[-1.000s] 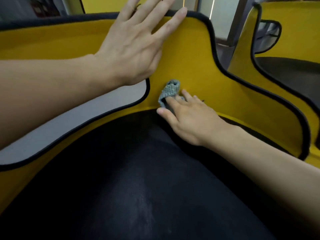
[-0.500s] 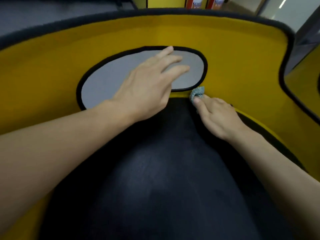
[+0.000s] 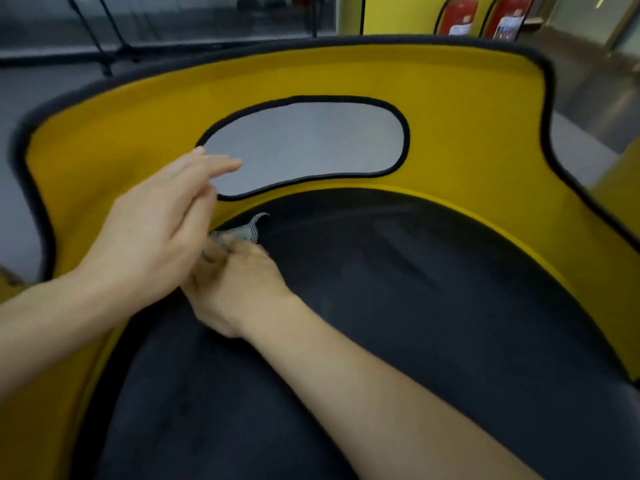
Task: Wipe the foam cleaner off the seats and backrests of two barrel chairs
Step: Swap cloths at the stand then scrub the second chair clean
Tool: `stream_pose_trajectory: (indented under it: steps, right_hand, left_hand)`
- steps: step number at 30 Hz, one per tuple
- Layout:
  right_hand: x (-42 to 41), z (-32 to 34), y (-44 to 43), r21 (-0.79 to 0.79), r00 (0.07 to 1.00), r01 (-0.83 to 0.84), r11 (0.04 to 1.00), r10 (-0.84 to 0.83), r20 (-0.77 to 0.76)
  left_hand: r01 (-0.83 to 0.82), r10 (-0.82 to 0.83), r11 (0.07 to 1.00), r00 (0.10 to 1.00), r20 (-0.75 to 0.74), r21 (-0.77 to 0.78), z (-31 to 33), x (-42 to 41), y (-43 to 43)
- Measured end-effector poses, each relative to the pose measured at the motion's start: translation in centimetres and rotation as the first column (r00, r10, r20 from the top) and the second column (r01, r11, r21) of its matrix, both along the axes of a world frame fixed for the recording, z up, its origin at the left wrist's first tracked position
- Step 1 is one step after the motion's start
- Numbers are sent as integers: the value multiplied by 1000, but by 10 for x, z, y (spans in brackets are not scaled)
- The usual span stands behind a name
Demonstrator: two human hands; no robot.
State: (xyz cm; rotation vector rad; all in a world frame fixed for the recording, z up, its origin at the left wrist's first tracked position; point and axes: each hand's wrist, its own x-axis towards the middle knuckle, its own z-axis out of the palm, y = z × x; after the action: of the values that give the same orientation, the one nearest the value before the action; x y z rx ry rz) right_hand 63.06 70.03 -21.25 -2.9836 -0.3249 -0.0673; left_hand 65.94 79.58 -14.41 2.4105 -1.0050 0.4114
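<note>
Grey floor and two red fire extinguishers lie behind the barrel chair you are bent over. Your right hand has its fingers on the cloth, working it into the seam where the dark seat meets the yellow backrest. Those fingers are blurred, but they look curled round the fabric, and a corner of it pokes out just beyond them. Your left hand lies just beside and partly over them, released and holding nothing, its straight tips reaching the near end of the oval cutout.

Outward from both hands, no foam shows on the seat or on the backrest in view. By my reading this chair is close to finished, with the seam among the last strips to wipe. You cannot tell from here how the second chair stands, so count it as left to do.
</note>
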Motion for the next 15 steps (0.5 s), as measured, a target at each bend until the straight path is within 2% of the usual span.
stream_pose_trajectory:
  steps: [4, 8, 12, 15]
  right_hand:
    - [-13, -13, -61, 17, 998, 56, 998, -56, 35]
    - [-51, -16, -170, 64, 953, 287, 956, -291, 80]
    - [-70, -11, -248, 79, 846, 532, 843, -534, 8]
    - [-71, -10, -257, 91, 773, 633, 769, -635, -15]
  left_hand:
    - [-8, 19, 985, 998, -61, 174, -13, -32, 43]
    - [6, 44, 921, 992, -120, 390, -27, -40, 66]
    - [-23, 94, 898, 986, -140, 440, -40, -35, 66]
    - [-100, 210, 882, 958, -194, 461, -48, -39, 61]
